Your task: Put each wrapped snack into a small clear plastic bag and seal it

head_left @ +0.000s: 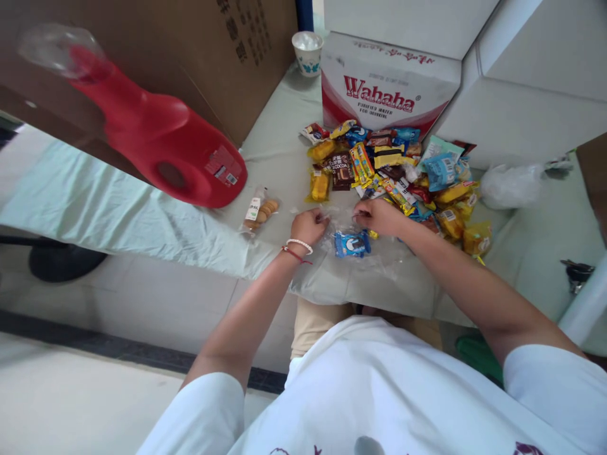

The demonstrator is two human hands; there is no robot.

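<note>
Head cam: L hand [309,227] is curled, thumb & fingers pinching the edge of a clear plastic bag [339,220]; R hand [379,218] looks to pinch the opp. edge, tho its fingertips are small & hard to read. Bag lies btwn & just below the hands, w/ a blue packet [351,244] seen thru the film, nearer R hand's wrist side than the pile.

To do it well, I'd say: keep both pinches light, pull the film edges evenly apart, don't yank (thin stuff, could tear), & keep the packet low so it won't slip out.

Labels: carton [391,85] beyond R hand reads "Wahaha ®", "PURIFIED WATER FOR DRINKING", plus Chinese chars. on top. Dark brown packet [341,172] up from the gap btwn hands says "COCOA"; rest of snack pile [403,189], beyond & right of R hand, mostly illegible. Biscuit pack [260,212] left of L hand: white label, too small to read. Red bottle [180,148] farther left: label w/ barcode, text unreadable.
</note>
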